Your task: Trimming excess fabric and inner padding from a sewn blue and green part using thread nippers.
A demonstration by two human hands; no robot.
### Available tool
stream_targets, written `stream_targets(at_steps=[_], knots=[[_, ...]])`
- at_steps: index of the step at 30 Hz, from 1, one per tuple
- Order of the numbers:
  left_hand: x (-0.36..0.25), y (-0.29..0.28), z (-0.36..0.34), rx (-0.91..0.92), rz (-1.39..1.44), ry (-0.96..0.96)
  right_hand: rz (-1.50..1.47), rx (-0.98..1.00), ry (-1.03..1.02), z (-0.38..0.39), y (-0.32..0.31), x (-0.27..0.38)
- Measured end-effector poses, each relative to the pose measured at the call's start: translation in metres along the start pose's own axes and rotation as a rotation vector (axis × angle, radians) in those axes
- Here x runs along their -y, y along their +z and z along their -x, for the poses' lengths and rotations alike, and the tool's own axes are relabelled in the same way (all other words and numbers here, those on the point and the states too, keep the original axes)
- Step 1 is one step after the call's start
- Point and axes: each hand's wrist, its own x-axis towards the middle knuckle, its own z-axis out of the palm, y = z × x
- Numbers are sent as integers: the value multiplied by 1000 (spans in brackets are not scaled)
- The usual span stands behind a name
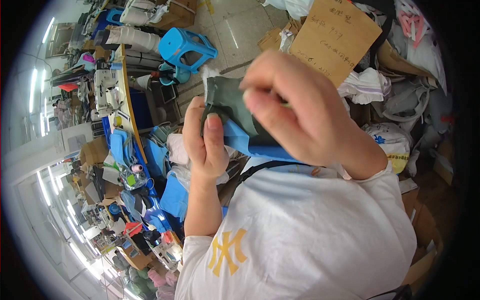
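My left hand [206,137] pinches the left edge of a piece of dark green cloth [227,95], its thumb on top. Blue cloth [237,137] is joined to it or folded with it; I cannot tell which. A pale, fluffy edge sticks out at the cloth's upper left corner. Over the cloth's right side is my right hand [305,112], its fingers curled in and thumb close to the forefinger, slightly blurred. A small yellow-green bit shows under its fingers, too little to name. The right hand hides much of the cloth.
To the left runs a workbench [131,112] with a white sewing machine [107,87] and heaped blue cloth [120,145]. A blue plastic stool [182,47] stands on the tiled floor ahead. A brown cardboard sheet [332,40] and bagged fabric lie on the right.
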Motion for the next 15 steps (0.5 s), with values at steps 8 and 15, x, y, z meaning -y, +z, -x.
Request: stream_targets(at_steps=[8, 15], knots=[[-8, -1, -4, 20, -89, 78, 135, 137, 78, 8, 10, 7], [-10, 4, -9, -19, -110, 175, 195, 156, 64, 9, 13, 4]])
